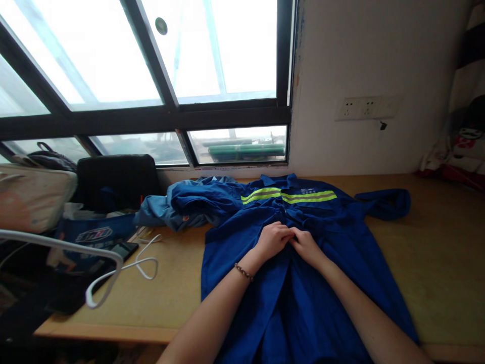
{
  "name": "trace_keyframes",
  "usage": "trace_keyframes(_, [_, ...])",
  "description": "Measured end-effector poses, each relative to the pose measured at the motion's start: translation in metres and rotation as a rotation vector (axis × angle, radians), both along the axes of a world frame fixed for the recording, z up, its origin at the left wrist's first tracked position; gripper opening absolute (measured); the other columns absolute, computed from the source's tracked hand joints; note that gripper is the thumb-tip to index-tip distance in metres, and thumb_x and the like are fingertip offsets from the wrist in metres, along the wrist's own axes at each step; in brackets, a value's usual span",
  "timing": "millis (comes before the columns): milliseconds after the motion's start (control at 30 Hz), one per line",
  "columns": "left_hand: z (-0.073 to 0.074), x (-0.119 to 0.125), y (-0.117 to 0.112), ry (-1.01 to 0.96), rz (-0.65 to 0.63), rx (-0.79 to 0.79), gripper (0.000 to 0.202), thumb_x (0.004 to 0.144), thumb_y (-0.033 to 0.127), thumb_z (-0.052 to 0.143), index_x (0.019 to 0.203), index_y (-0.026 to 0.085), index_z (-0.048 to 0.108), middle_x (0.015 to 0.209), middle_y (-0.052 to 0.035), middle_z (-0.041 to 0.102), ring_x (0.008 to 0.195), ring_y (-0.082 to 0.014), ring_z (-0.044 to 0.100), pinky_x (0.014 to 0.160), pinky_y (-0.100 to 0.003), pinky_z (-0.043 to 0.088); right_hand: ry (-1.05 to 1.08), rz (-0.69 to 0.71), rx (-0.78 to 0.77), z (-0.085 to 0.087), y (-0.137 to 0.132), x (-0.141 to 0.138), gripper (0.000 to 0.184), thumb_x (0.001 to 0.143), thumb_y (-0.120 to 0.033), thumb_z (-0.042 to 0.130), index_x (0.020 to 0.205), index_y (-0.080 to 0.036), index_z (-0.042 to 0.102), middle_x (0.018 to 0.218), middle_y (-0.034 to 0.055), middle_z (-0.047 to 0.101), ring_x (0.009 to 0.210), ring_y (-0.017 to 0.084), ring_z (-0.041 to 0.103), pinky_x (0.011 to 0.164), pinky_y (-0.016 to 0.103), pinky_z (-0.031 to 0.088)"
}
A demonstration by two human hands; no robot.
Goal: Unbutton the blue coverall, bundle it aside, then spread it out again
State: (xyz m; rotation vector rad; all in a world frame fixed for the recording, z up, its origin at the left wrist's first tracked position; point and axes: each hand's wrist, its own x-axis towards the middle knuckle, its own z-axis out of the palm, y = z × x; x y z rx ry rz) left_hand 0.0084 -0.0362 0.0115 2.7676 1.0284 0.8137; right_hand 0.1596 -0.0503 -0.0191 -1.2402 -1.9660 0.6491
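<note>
A blue work jacket (333, 237) with a yellow-green reflective stripe across the chest lies spread flat on the wooden table (435, 253), collar toward the window. My left hand (273, 238) and my right hand (305, 244) meet at the jacket's front opening, at mid-chest. Both have their fingers curled and pinched on the fabric edges there. A beaded bracelet sits on my left wrist. What exactly the fingertips grip under the cloth is hidden.
A second blue garment (189, 205) lies crumpled to the left of the jacket. White clothes hangers (113, 268), a phone, a blue bag (94, 232) and a black case (117, 179) crowd the table's left end. The window and a wall with sockets (366, 107) stand behind.
</note>
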Motion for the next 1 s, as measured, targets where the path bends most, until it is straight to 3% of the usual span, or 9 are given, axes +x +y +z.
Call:
trace_keyframes(267, [-0.002,0.003,-0.002,-0.058,0.016,-0.058,0.018,0.082,0.019,0.046,0.080,0.020,0.064,0.071,-0.0008,0.060,0.070,-0.0126,0.050,0.065,-0.024,0.039,-0.030,-0.028,0.003,-0.001,0.000,-0.001,0.021,0.075,-0.011,0.039,0.085,-0.018,0.057,0.075,0.0039,0.063,0.070,0.017,0.058,0.063,0.024,0.041])
trace_keyframes(433, [0.003,-0.001,0.003,-0.231,-0.094,-0.327,0.021,0.080,0.022,0.049,0.097,0.019,0.060,0.086,-0.0031,0.061,0.074,-0.0118,0.053,0.069,-0.024,0.042,-0.099,-0.215,0.063,0.010,-0.002,0.003,0.023,0.073,-0.017,0.046,0.093,-0.019,0.057,0.082,0.0051,0.063,0.077,0.020,0.058,0.069,0.027,0.041])
trace_keyframes(500, [0.007,-0.006,0.007,-0.252,-0.121,-0.440,0.041,0.073,0.031,0.059,0.112,0.020,0.052,0.098,-0.0055,0.058,0.077,-0.0134,0.055,0.070,-0.025,0.044,-0.128,-0.361,0.133,0.015,0.000,0.010,0.022,0.074,-0.020,0.046,0.092,-0.018,0.058,0.082,0.0065,0.062,0.077,0.021,0.057,0.072,0.030,0.041])
trace_keyframes(567, [0.009,-0.012,0.011,-0.247,-0.068,-0.423,0.078,0.056,0.042,0.072,0.124,0.023,0.040,0.119,-0.0101,0.046,0.098,-0.0216,0.050,0.081,-0.033,0.042,-0.142,-0.531,0.259,0.017,0.003,0.021,0.021,0.076,-0.024,0.046,0.091,-0.017,0.059,0.085,0.0088,0.059,0.083,0.023,0.053,0.078,0.034,0.039])
trace_keyframes(633, [0.007,-0.019,0.016,-0.211,0.080,-0.315,0.108,0.038,0.047,0.078,0.132,0.027,0.027,0.137,-0.0126,0.024,0.121,-0.0332,0.028,0.096,-0.047,0.027,-0.148,-0.717,0.387,0.016,0.007,0.033,0.029,0.074,-0.033,0.052,0.098,-0.017,0.057,0.099,0.0126,0.055,0.096,0.028,0.047,0.083,0.042,0.035])
trace_keyframes(700, [0.000,-0.024,0.021,-0.145,0.244,-0.261,0.124,0.030,0.049,0.079,0.135,0.029,0.017,0.142,-0.0130,0.007,0.127,-0.0390,0.006,0.098,-0.057,0.010,-0.163,-0.824,0.404,0.011,0.011,0.042,0.053,0.067,-0.046,0.060,0.111,-0.018,0.051,0.114,0.0153,0.045,0.104,0.032,0.040,0.084,0.047,0.032])
trace_keyframes(767, [-0.008,-0.027,0.026,-0.086,0.334,-0.319,0.129,0.031,0.051,0.078,0.136,0.027,0.008,0.141,-0.0164,0.010,0.127,-0.0394,0.008,0.096,-0.060,0.008,-0.199,-0.784,0.283,0.005,0.013,0.045,0.073,0.061,-0.056,0.061,0.122,-0.019,0.043,0.117,0.0160,0.043,0.103,0.033,0.041,0.082,0.047,0.033])
trace_keyframes(867, [-0.019,-0.031,0.035,-0.082,0.394,-0.398,0.126,0.036,0.052,0.076,0.136,0.016,0.010,0.127,-0.0216,0.038,0.119,-0.0371,0.032,0.094,-0.053,0.023,-0.264,-0.557,0.091,-0.002,0.014,0.039,0.085,0.059,-0.063,0.059,0.127,-0.017,0.037,0.106,0.0154,0.053,0.095,0.031,0.048,0.080,0.043,0.036])
trace_keyframes(1000, [-0.020,-0.035,0.040,-0.130,0.319,-0.438,0.074,0.047,0.043,0.074,0.111,0.013,0.051,0.099,-0.0114,0.060,0.092,-0.0300,0.055,0.077,-0.037,0.041,-0.266,-0.301,-0.021,0.004,0.008,0.024,0.079,0.054,-0.062,0.064,0.116,-0.015,0.051,0.095,0.0141,0.060,0.089,0.030,0.052,0.076,0.039,0.040])
